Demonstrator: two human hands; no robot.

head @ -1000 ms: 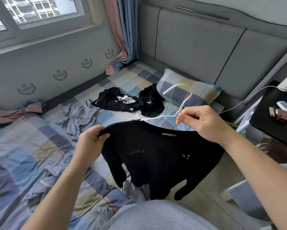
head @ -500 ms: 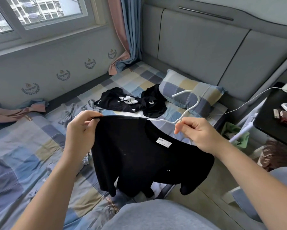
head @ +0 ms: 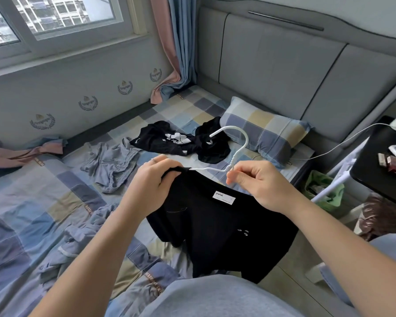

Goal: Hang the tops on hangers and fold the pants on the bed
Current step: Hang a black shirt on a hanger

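Note:
A black top (head: 217,225) with a white neck label hangs in front of me over the bed's edge, on a white hanger (head: 235,152) whose hook points up and left. My left hand (head: 155,186) grips the top's left shoulder where the hanger arm enters it. My right hand (head: 258,184) pinches the hanger's neck just below the hook. On the checked bed (head: 32,202) lie grey pants (head: 111,165) in a crumpled heap, another grey garment (head: 82,236) nearer me, and two black garments (head: 169,143) beside the pillow.
A checked pillow (head: 265,131) leans against the grey padded headboard (head: 283,72). A black side table (head: 382,163) with small items stands at right, a white cable running to it. A green bin (head: 322,191) sits on the floor below. Curtains hang in the far corner.
My left hand has moved right along the shoulder toward the collar, bunching the fabric. The top hangs narrower and lower than before. My right hand keeps its hold on the hanger.

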